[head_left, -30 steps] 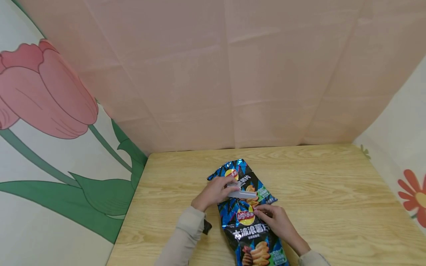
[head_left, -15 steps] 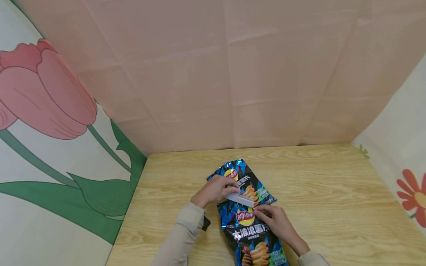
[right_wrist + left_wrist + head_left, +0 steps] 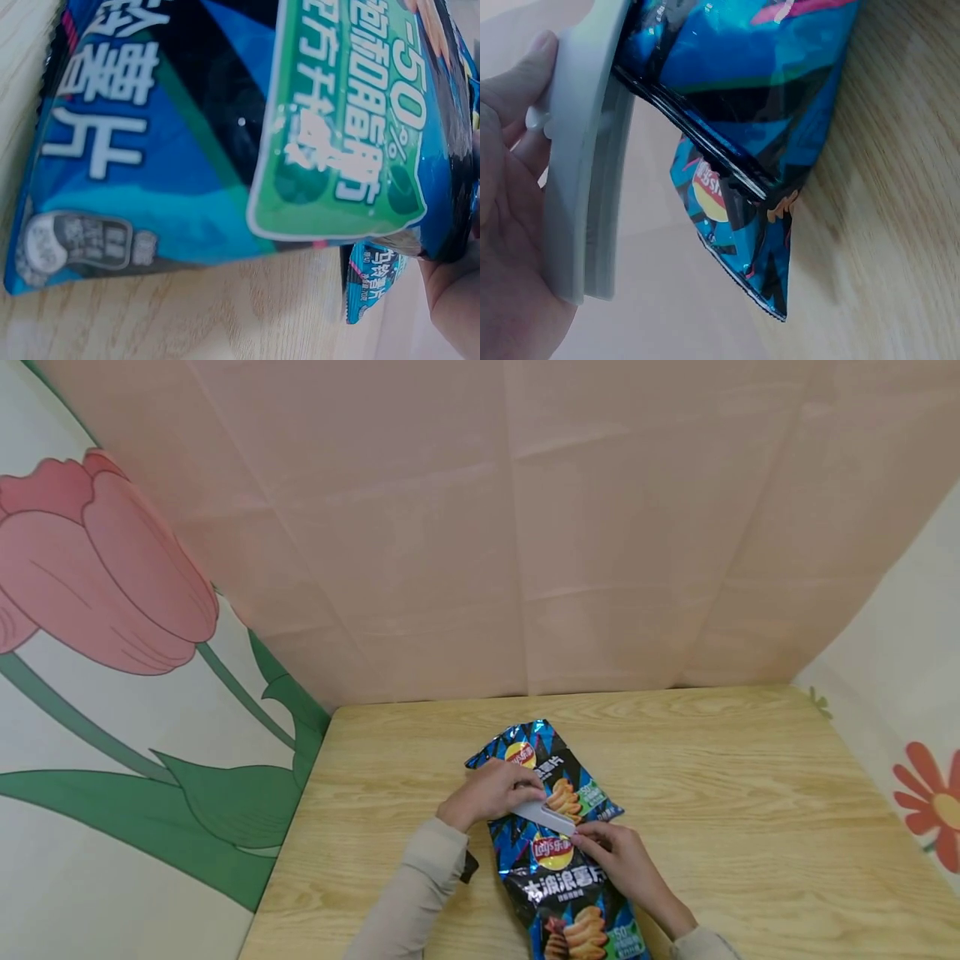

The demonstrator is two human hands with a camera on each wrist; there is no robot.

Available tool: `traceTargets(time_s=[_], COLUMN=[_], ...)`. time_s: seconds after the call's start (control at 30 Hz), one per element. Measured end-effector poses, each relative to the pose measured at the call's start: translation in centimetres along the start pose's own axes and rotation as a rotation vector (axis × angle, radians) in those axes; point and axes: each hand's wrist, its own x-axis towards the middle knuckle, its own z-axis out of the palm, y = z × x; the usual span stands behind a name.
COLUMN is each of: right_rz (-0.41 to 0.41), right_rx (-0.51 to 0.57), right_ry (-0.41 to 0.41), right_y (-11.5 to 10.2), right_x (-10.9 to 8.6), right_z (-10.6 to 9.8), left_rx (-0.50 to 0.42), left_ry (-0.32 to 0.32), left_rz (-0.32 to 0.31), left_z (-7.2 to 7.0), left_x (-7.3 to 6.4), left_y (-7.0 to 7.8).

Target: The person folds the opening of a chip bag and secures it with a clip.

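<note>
Chip bags [image 3: 566,885] on wood-grain table [image 3: 750,827], pinkish backdrop [image 3: 600,527] behind

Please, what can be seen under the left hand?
The far bag shows under the left hand, which holds a white tool; what the hand covers cannot be seen.

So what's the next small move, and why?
Perhaps align the white bag clip in the left hand with the top edge of the nearer Lay's chip bag: it slants off that edge, leaving part outside, and the right hand holds the bag.

Two chip bags [image 3: 567,893] on table [image 3: 750,810]
</note>
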Motion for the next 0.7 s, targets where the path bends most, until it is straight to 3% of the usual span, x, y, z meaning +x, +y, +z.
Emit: traceTargets(time_s=[0.3, 0.7], right_rz=[0.006, 0.072], right_rx=[-0.006, 0.026], right_ry=[-0.002, 0.003], right_y=[0.11, 0.2], right_x=[-0.03, -0.45], right_z=[-0.05, -0.49], left_rx=[0.102, 0.102], left_ry=[-0.003, -0.026], left_rz=[0.064, 0.031], left_z=[-0.16, -0.4], left_x=[0.17, -0.09], left_y=[0.16, 0.27])
